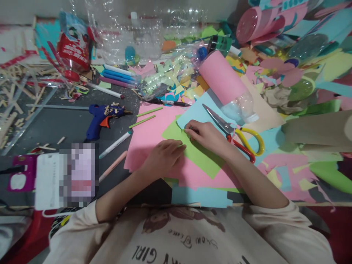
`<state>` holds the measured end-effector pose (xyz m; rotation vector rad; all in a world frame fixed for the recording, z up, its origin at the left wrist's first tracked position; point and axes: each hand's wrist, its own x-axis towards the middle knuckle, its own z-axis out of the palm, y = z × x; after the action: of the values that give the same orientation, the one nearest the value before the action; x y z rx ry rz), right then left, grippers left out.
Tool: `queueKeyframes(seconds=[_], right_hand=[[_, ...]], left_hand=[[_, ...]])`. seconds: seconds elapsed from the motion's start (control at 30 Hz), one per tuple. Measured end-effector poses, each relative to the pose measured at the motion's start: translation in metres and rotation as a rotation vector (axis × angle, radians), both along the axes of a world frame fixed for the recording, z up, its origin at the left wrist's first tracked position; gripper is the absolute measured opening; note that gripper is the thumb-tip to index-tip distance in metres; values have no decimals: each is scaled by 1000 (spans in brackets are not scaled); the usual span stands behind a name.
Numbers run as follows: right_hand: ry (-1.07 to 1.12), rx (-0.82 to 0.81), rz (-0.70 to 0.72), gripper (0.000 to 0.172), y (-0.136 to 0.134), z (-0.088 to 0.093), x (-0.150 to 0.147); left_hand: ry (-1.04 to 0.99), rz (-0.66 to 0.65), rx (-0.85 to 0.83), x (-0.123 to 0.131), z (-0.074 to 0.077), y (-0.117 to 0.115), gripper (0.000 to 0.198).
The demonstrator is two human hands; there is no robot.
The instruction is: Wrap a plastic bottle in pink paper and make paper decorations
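Observation:
A sheet of green paper lies at a slant on a larger pink sheet. My right hand is closed in a pinch at the green sheet's upper edge. The fingertips partly hide what is between them. My left hand lies flat across the green sheet's left side, fingers stretched out. Two thin green paper sticks rest on the pink sheet beyond my left hand. Scissors with yellow and red handles lie just right of my right hand, blades partly over light blue paper.
At left lie a blue glue gun, markers and a blurred-out phone. A pink-wrapped bottle lies behind the scissors. Paper scraps cover the right. Wooden sticks and a red-labelled bottle are at far left.

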<state>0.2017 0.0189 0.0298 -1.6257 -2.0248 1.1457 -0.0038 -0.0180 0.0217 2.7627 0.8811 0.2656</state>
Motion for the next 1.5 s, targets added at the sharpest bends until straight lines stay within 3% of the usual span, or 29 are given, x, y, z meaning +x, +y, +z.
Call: queueKeyframes(seconds=[0.47,0.73,1.1,1.23,1.37,1.5], right_hand=[[-195,16,4,12,7,2,-11],[-313,-33,43,16,7,11,-16],[-375,-41,-6,15,7,13,-21],[-275,-41,-18,9,8,13,-17],[-4,-217,-15,12,11,18,-3],[71,-376,7,15,15,24,10]], left_hand=[[-137,8,183,9,-6,-10,21],[-113,30,203,8,-5,-12,21],[-106,79,219,13,-1,-14,19],[-106,67,192,13,2,-13,18],[-103,66,182,11,1,-14,19],[-101,74,180,11,-5,-15,21]])
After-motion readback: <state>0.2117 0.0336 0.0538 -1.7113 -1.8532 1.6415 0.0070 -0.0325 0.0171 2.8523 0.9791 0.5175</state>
